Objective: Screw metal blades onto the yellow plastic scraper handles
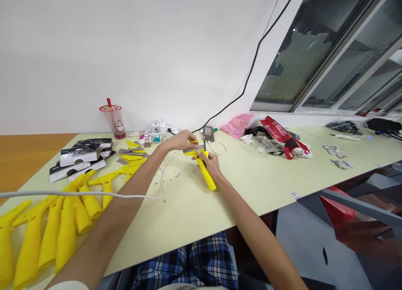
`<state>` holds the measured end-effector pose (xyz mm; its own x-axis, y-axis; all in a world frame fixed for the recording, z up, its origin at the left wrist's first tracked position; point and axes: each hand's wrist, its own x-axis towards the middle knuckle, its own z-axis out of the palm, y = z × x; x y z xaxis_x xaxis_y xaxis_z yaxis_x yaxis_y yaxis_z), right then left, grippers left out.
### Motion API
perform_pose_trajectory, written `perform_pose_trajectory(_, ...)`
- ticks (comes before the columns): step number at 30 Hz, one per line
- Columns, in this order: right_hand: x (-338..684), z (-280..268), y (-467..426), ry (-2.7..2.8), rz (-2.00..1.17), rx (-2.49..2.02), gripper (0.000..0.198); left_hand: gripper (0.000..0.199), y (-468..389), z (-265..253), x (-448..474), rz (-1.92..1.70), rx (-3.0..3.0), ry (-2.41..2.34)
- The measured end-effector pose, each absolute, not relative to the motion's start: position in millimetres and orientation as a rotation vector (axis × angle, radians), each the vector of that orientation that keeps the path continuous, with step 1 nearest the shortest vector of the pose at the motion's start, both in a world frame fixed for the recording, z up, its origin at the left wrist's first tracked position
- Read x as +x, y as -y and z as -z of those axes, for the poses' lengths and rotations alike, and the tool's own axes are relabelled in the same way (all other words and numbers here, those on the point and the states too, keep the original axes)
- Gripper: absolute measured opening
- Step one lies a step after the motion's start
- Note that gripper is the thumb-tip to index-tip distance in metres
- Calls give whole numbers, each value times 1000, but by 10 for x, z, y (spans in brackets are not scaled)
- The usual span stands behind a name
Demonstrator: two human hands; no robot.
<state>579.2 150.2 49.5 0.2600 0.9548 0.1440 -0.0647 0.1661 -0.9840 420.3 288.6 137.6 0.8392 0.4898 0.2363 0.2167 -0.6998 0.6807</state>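
Observation:
In front of me, above the table, my right hand [211, 164] is wrapped round a yellow T-shaped scraper handle [207, 177], which slants down toward me. My left hand [181, 141] is at the head of the handle, its fingers pinched on a thin yellow piece [195, 142]. A grey flat blade [189, 149] shows at the head, partly covered by the fingers. Close to the right fingers a thin dark rod [204, 138] stands up; I cannot tell what it belongs to. Small screws [171, 180] lie scattered on the table below the left wrist.
Several yellow handles [65, 227] lie at the left, near flat yellow pieces with grey blades [132, 157] and black-and-white boxes [80, 155]. Behind stand a drink cup [117, 121] and a power strip [172, 129]. Bags [278, 133] lie right; a white cable [78, 193] crosses the left forearm.

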Motion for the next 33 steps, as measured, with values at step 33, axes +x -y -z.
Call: perform_pose_trajectory(33, 5829, -502, -1537, 832, -880, -1144, 35, 41, -2424, -1999, 3924, -936, 1960, -530)
